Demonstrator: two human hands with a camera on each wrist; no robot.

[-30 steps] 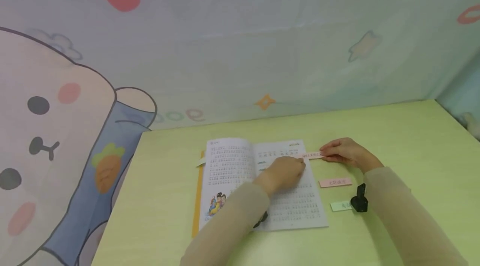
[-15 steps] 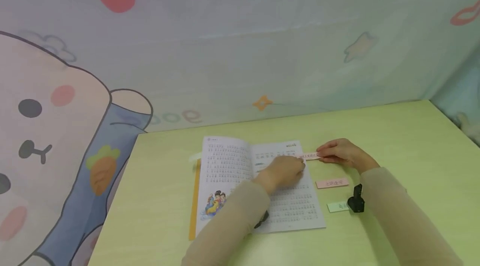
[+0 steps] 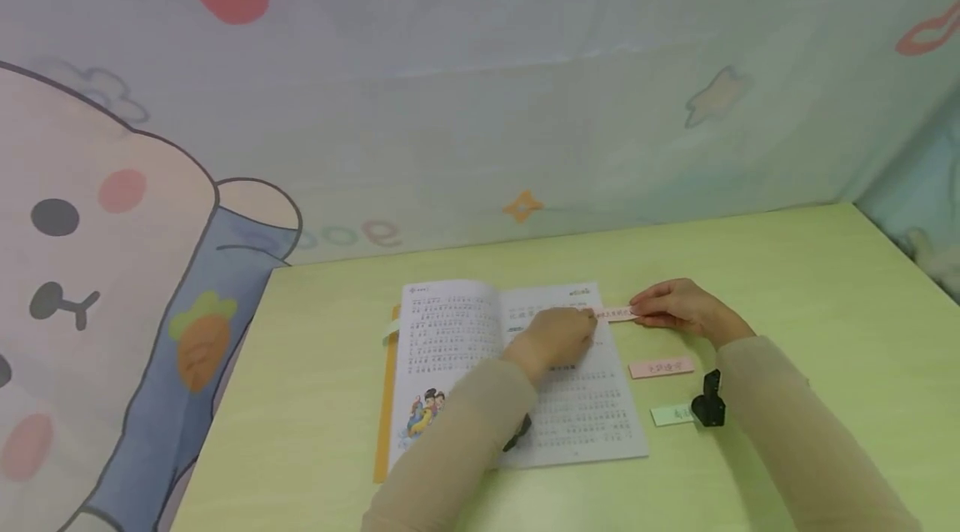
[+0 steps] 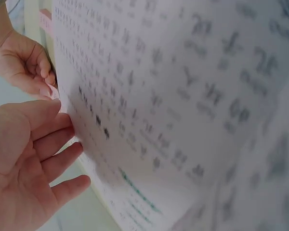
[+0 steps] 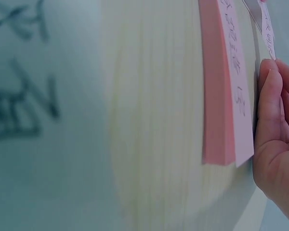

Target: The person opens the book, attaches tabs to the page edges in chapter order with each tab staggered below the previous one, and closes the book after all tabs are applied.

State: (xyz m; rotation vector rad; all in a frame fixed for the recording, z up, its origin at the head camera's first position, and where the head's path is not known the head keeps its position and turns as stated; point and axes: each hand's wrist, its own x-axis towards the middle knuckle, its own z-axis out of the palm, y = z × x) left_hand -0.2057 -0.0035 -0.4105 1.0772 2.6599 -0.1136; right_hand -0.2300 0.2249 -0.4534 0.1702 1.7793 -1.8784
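An open book (image 3: 450,348) lies on the table, text on both pages. A pink sticky note (image 3: 617,313) with handwriting sticks out past the right page's upper outer edge. My right hand (image 3: 682,308) pinches its outer end between thumb and fingers; in the right wrist view that note (image 5: 268,30) runs from the fingertips. My left hand (image 3: 558,338) reaches across the right page, its fingertips by the note's inner end. In the left wrist view the left hand's fingers (image 4: 62,163) are spread and loosely bent. That inner end is partly hidden.
A pink sticky-note pad (image 3: 662,368) lies right of the book, thick in the right wrist view. Below it is a green pad (image 3: 672,414), partly behind a black wrist camera (image 3: 708,403). A pale tab (image 3: 392,332) shows at the book's left edge, over an orange cover (image 3: 387,399).
My left hand has shifted slightly left across the page, so more of the pink note shows between the hands. The right hand keeps its pinch. The whole view has shifted a little.
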